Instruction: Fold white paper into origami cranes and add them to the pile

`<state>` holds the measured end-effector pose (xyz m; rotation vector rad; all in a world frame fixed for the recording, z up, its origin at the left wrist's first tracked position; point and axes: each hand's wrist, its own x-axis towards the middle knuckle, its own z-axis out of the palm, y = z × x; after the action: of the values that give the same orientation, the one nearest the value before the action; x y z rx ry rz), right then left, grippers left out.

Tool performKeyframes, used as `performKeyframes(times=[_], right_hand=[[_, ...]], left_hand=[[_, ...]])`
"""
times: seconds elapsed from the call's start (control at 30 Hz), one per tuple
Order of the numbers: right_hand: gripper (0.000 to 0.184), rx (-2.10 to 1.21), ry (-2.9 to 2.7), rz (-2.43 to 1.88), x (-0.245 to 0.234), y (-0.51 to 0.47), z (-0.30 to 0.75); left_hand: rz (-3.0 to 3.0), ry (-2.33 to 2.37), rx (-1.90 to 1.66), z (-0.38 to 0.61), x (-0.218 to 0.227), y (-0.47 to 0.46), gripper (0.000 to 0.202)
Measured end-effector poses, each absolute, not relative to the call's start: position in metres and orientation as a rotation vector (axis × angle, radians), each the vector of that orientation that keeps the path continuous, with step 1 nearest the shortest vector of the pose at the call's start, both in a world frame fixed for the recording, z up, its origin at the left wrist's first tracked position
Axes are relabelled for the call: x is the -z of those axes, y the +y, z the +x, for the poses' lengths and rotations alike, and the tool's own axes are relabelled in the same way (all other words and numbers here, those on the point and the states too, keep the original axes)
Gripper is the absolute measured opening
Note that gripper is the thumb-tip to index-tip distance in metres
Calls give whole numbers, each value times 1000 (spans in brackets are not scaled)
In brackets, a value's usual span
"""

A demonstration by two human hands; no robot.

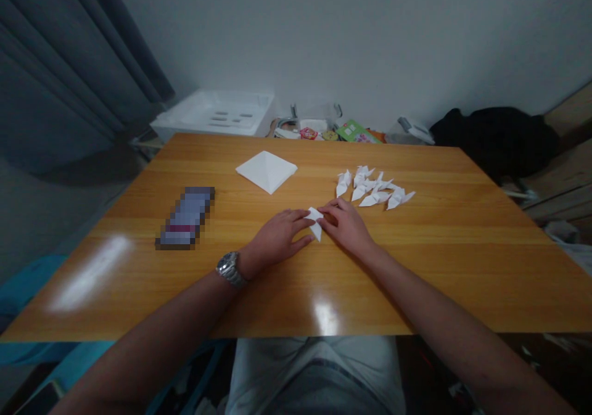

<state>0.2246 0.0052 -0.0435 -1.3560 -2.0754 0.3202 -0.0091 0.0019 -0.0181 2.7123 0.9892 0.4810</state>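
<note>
A small folded white paper piece (316, 222) lies on the wooden table (416, 267) between my two hands. My left hand (277, 239), with a metal wristwatch (229, 269) on its wrist, rests flat with its fingertips pressed on the paper's left side. My right hand (346, 224) presses the paper's right side with its fingers together. A group of several finished white paper cranes (374, 190) sits just beyond my right hand. A stack of square white paper sheets (267, 170) lies farther back at the centre.
A blurred-out dark rectangular object (186, 217) lies on the table's left part. Behind the table stand a white plastic bin (217, 113), assorted small items (333, 131) and a black bag (494, 137). Grey curtains (69, 76) hang at the left.
</note>
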Motion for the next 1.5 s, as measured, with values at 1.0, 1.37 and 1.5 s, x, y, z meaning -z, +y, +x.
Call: performKeyframes(times=[1.0, 1.37, 1.5], right_hand=[[20, -301, -2100, -1363, 43, 2, 216], [23, -341, -2094, -1346, 43, 0, 215], [21, -368, -2098, -1351, 44, 1, 214]], left_hand=[[2561, 1277, -725, 1, 34, 13, 40], [2503, 1265, -778, 3, 39, 15, 37], [2496, 1268, -784, 3, 40, 13, 39]])
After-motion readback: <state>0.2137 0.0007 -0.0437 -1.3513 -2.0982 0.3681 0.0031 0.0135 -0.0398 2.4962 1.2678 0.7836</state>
